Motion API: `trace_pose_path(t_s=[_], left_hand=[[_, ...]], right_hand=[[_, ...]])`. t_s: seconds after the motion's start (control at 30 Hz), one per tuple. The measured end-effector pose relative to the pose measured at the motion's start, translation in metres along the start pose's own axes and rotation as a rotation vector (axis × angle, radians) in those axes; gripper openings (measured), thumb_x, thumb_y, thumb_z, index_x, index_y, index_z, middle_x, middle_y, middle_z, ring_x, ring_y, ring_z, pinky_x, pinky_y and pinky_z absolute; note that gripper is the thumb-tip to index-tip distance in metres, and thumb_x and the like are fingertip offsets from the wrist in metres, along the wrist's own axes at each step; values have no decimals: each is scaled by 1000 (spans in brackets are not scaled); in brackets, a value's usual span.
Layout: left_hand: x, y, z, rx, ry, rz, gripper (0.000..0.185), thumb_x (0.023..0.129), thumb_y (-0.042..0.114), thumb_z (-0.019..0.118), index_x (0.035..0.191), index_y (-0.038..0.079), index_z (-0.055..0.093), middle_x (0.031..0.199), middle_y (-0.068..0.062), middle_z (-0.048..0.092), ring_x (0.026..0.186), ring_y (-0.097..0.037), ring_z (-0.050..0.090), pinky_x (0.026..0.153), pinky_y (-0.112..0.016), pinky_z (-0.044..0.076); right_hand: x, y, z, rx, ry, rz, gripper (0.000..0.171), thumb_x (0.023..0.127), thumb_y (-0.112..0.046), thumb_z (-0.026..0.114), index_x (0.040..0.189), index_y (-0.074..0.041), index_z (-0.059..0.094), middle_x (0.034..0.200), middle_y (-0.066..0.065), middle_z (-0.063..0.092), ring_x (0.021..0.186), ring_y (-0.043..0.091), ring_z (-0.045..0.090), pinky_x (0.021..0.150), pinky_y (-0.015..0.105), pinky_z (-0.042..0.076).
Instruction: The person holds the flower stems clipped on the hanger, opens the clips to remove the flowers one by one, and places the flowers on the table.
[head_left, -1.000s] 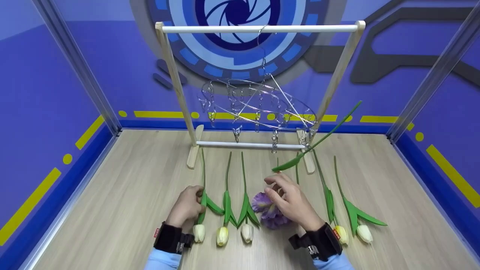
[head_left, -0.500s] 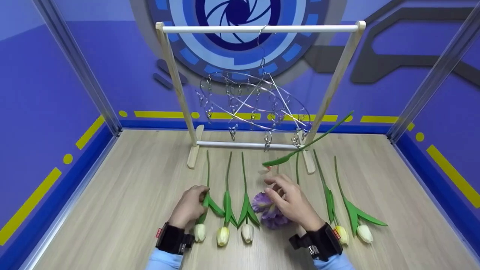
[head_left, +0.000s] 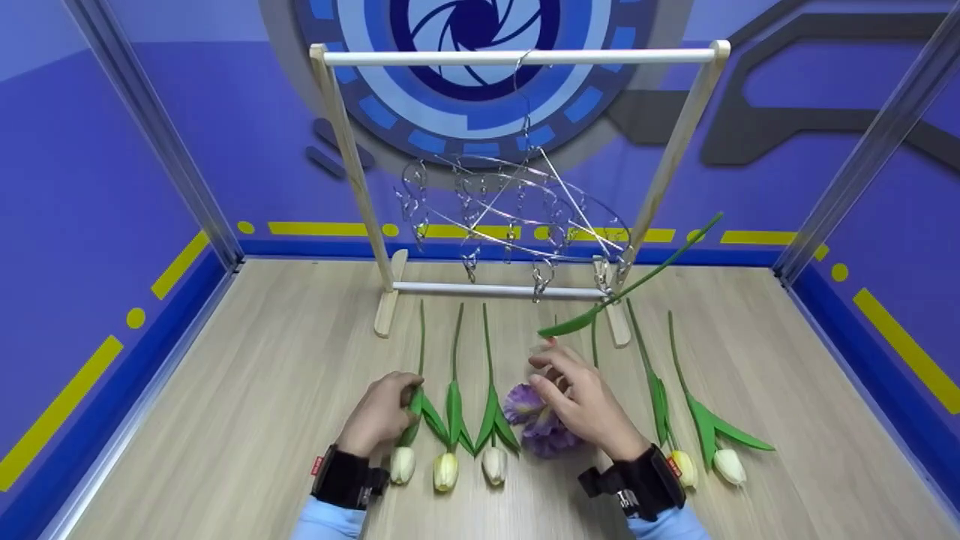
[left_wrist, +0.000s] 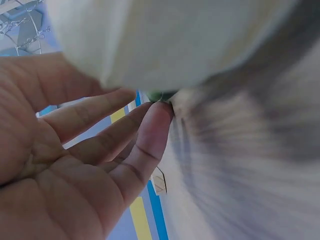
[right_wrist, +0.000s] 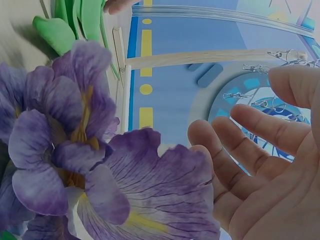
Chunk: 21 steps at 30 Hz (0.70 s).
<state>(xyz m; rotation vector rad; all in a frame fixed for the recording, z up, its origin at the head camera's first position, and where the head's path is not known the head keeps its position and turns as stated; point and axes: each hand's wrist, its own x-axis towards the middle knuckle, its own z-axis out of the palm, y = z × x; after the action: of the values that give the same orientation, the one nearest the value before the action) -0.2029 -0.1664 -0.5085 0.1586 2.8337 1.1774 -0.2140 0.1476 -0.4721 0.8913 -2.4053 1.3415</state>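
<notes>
My left hand point(head_left: 375, 412) pinches the green stem and leaf of a white tulip point(head_left: 403, 465) lying at the left end of the row. In the left wrist view the pale tulip bloom point(left_wrist: 150, 40) looms close, with thumb and fingertips meeting at the green below it. My right hand point(head_left: 581, 401) is over a purple iris point(head_left: 551, 439), its fingers loosely bent and nothing between them. The right wrist view shows the iris's ruffled petals point(right_wrist: 75, 155) beside that hand point(right_wrist: 270, 175). A green stem with a leaf point(head_left: 637, 283) hangs slanted from the wire hanger, its pinkish lower end partly behind the right fingers.
A wooden rack point(head_left: 517, 58) stands at the back, carrying a round wire hanger point(head_left: 555, 217) with several metal clips. Yellow tulips point(head_left: 445, 472) and white tulips point(head_left: 729, 467) lie stem-away on the table point(head_left: 300, 322). Blue panels point(head_left: 97, 187) enclose the sides.
My left hand has shifted slightly right, bringing the white tulip's stem and bloom rightward. The hanger and its dangling stem have swung. My right hand has stayed in place.
</notes>
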Motion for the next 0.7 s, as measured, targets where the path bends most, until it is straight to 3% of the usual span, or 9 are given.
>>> trace_pose_path(t_s=[0.2, 0.43, 0.7], left_hand=[[-3, 1, -3, 11, -5, 14, 51, 83, -12, 74, 132, -3, 65, 131, -21, 63, 119, -37, 61, 100, -51, 51], [-5, 6, -9, 1, -27, -13, 48, 88, -7, 73, 135, -1, 64, 129, -21, 63, 117, -38, 62, 98, -54, 52], [-13, 23, -14, 2, 8, 26, 44, 91, -2, 72, 134, 1, 64, 123, -16, 64, 106, -33, 63, 82, -44, 55]], right_hand=[[1, 1, -1, 8, -14, 13, 17, 100, -9, 66, 116, -3, 69, 110, 5, 65, 85, 15, 64, 71, 30, 56], [2, 3, -3, 5, -17, 17, 20, 100, -9, 66, 119, -3, 69, 116, 11, 67, 86, 14, 64, 71, 31, 57], [-1, 2, -9, -7, -20, 77, 20, 102, -11, 64, 120, -4, 69, 109, 9, 66, 87, 13, 63, 74, 29, 55]])
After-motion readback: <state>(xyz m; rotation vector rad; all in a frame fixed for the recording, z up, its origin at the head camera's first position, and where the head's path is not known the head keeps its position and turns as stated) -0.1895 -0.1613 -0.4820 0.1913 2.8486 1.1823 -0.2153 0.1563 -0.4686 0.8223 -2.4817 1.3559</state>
